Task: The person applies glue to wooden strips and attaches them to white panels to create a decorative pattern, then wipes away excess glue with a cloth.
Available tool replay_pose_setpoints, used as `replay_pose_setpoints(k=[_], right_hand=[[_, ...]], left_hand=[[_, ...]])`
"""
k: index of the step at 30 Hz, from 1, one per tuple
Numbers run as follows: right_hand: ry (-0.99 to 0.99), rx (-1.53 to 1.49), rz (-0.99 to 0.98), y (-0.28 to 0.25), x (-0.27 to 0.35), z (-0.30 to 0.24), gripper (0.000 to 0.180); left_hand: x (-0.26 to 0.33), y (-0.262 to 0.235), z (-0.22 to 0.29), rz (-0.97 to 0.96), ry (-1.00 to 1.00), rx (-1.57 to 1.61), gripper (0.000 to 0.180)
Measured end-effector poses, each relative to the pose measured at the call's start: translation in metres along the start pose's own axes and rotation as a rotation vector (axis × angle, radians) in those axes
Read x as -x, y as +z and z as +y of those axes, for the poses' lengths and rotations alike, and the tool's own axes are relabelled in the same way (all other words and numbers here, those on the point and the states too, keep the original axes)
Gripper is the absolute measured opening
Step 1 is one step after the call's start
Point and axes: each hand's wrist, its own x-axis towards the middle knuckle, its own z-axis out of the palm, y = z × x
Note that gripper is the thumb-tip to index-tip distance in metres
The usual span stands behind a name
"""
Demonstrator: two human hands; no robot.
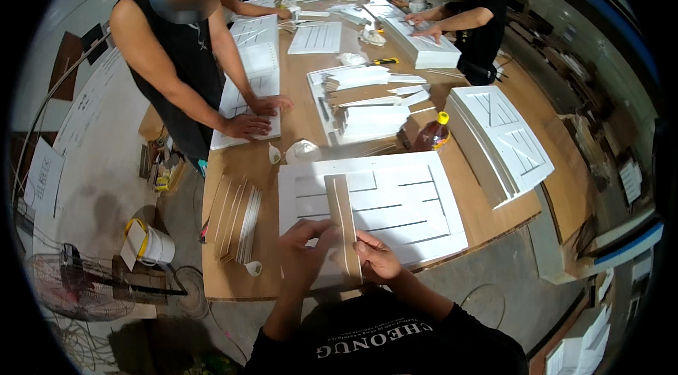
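Observation:
A long brown strip (344,223) with a pale line along its length stands out in front of me, tilted a little. My right hand (378,255) pinches its right edge between thumb and fingers. On the other side my left hand (307,251) is closed, its fingertips at the strip's left edge; slight blur softens its outline. Beneath both hands lies a white panel (424,230) with several dark slots cut in it. To the left of the panel, a bundle of thin brown and white strips (240,219) rests on the table.
A bottle with a yellow cap (432,135) stands behind the panel. White slotted panels are stacked at the right (505,142). Cut white strips (374,117) and a yellow utility knife (385,61) lie farther back. Co-workers stand on both sides; a fan (78,283) is lower left.

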Motion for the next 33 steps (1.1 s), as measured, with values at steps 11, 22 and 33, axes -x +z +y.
replay_pose_setpoints(k=[11,22,33], right_hand=[[-0.112,0.048,0.109,0.005,0.004,-0.009,0.055],[-0.123,0.018,0.095,0.0,-0.006,-0.002,0.056],[-0.057,0.053,0.091,-0.001,-0.004,-0.003,0.063]], left_hand=[[-0.01,0.017,-0.001,0.104,0.451,-0.418,0.019],[-0.027,0.007,0.026,-0.079,0.252,-0.276,0.01],[-0.034,-0.005,0.015,-0.054,0.242,-0.073,0.009]])
